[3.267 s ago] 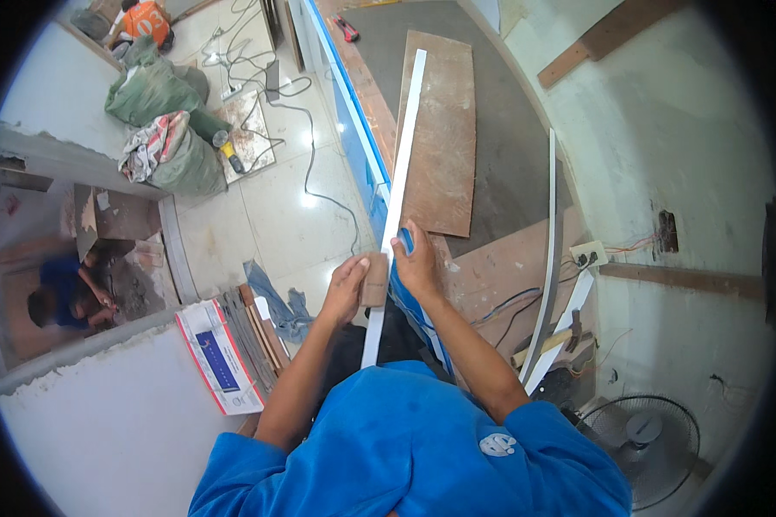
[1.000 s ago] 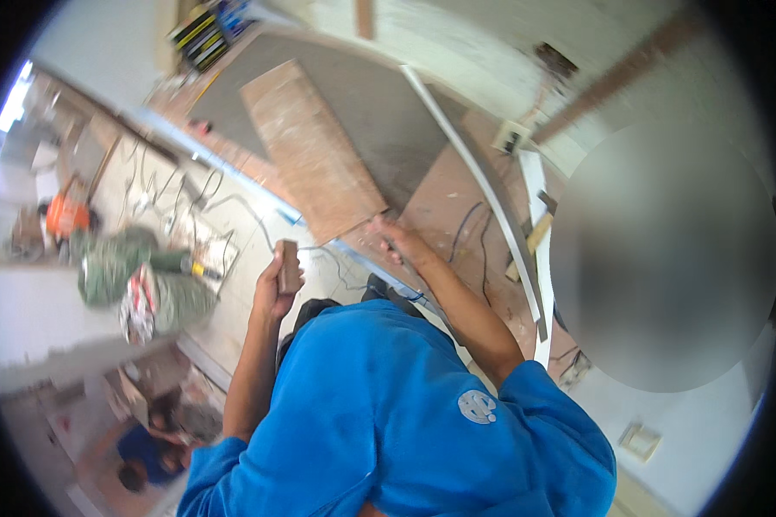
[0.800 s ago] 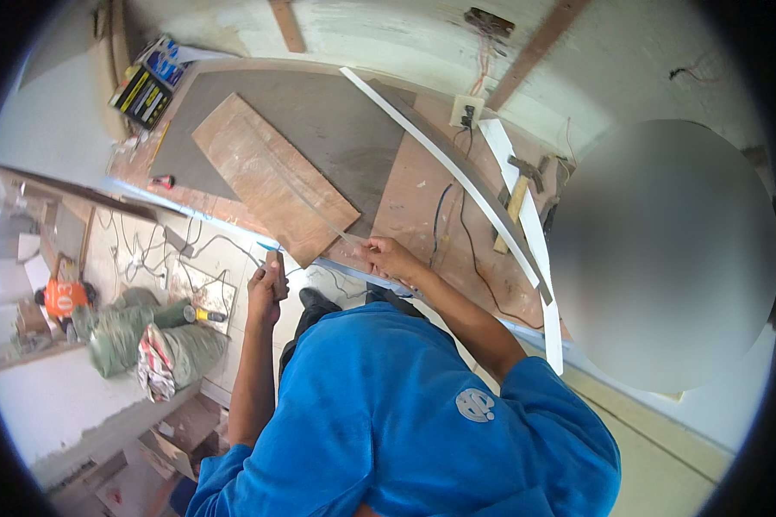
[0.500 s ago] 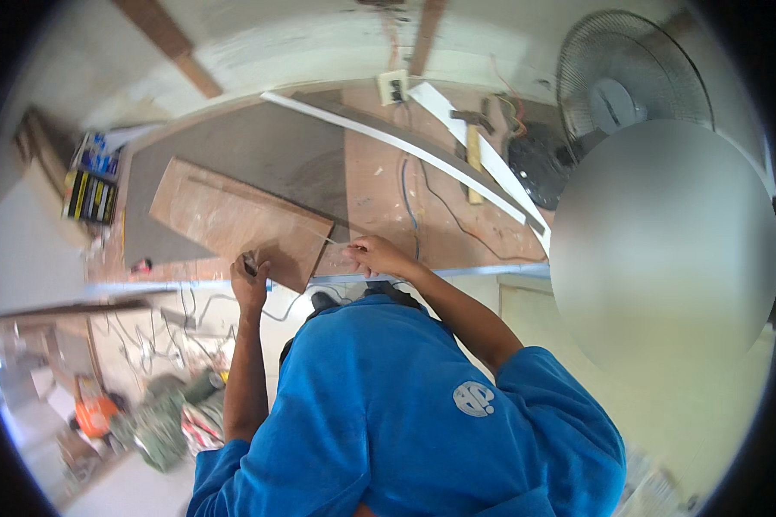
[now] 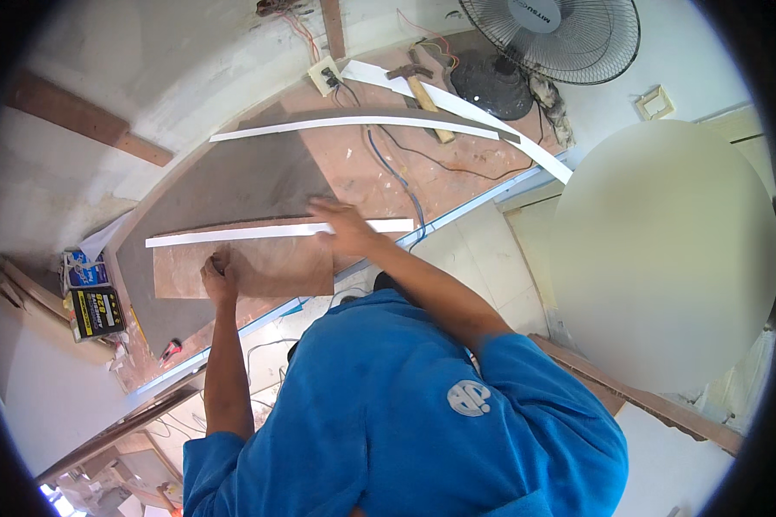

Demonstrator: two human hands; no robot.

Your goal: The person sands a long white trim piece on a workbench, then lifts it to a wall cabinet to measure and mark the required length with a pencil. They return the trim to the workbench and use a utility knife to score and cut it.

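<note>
My left hand [image 5: 217, 275] is closed on a small brown block [image 5: 220, 260], its top partly visible, over a plywood board [image 5: 276, 277]. A thin white strip [image 5: 250, 232] lies lengthwise along the board's back edge and reaches past its right end. My right hand [image 5: 341, 222], blurred at the fingertips, is over the strip's right part with fingers loosely extended; whether it touches the strip is unclear. A red cutter [image 5: 171, 350] lies on the worktop at the left.
The curved worktop [image 5: 375, 188] carries a long white curved strip [image 5: 293, 127], another white strip [image 5: 535, 146], a hammer [image 5: 427, 108], cables [image 5: 405, 181] and a socket [image 5: 324, 76]. A fan [image 5: 550, 34] stands at the back right. Boxes [image 5: 95, 312] sit at the left.
The view has turned to face the worktop. The white strip, held upright in both hands earlier, now lies along the plywood board. My right hand has risen over it and spread its fingers.
</note>
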